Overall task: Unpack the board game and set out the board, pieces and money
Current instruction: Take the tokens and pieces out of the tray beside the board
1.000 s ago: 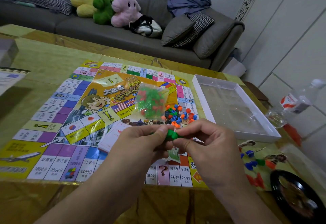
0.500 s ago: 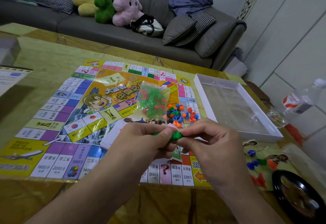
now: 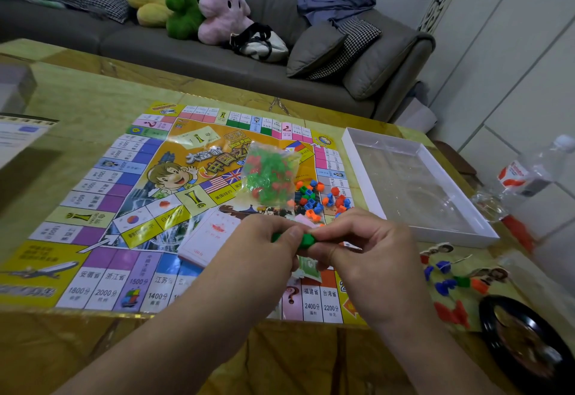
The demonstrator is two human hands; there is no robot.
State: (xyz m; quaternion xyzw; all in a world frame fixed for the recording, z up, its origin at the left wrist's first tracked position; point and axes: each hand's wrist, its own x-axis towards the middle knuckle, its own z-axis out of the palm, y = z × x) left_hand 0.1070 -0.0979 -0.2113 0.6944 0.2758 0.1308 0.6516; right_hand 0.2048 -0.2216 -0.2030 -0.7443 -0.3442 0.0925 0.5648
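Small green plastic pieces [image 3: 306, 240] pinched between left hand [image 3: 264, 247] and right hand [image 3: 364, 251] above near edge of flat colourful printed game board [image 3: 102, 208], mostly hidden by fingers, shape hard to make out. Pale pink money stack [image 3: 208, 237] partly covered. Black round dish [image 3: 529, 348] cut off at right. Grip and position unchanged from half a second ago

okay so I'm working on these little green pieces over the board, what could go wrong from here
1. Both hands, left hand and right hand, pinch the green pieces above the board; if the grip slips, a piece may drop and bounce away.
2. The loose coloured pieces lie just beyond your knuckles; a forward nudge could scatter them.
3. The plastic bottle lies at the table's right edge and might roll off.
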